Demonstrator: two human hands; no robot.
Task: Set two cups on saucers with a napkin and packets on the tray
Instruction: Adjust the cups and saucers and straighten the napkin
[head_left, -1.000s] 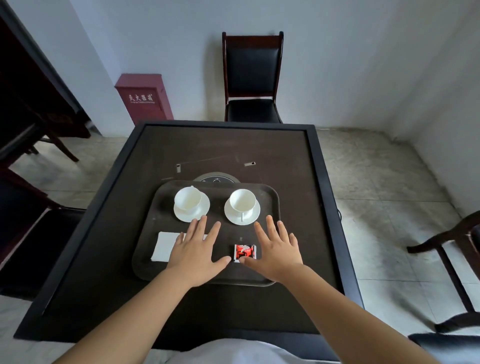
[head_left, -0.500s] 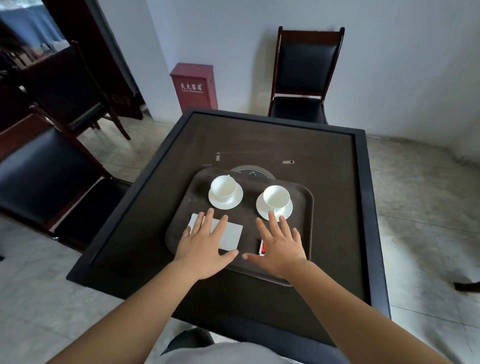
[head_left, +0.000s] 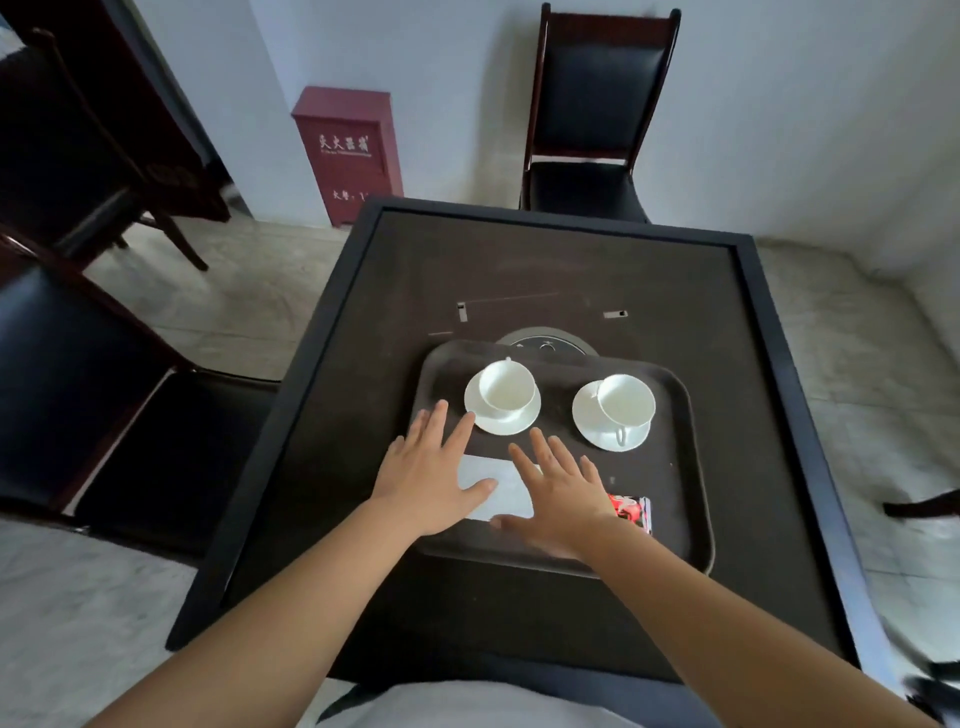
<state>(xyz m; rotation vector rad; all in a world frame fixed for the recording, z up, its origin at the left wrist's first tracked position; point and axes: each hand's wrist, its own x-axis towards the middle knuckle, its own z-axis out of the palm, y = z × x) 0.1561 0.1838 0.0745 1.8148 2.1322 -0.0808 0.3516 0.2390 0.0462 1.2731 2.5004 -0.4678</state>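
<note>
I see dark tray (head_left: 680, 467) on desk (head_left: 519, 270). Two white cups on saucers at tray's far side: left cup (head_left: 506, 387) on left saucer (head_left: 501, 423), right cup (head_left: 626, 402) on right saucer (head_left: 613, 439). White napkin (head_left: 501, 491) at near side, partly under both palms. Red packets (head_left: 628, 512) just right of right hand (head_left: 558, 499). Left hand (head_left: 431, 475) flat, fingers spread, grip empty; right hand likewise spread, holding nothing.

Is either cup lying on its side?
No, the left cup and the right cup both stand upright, each on its own saucer, on the tray.
</note>
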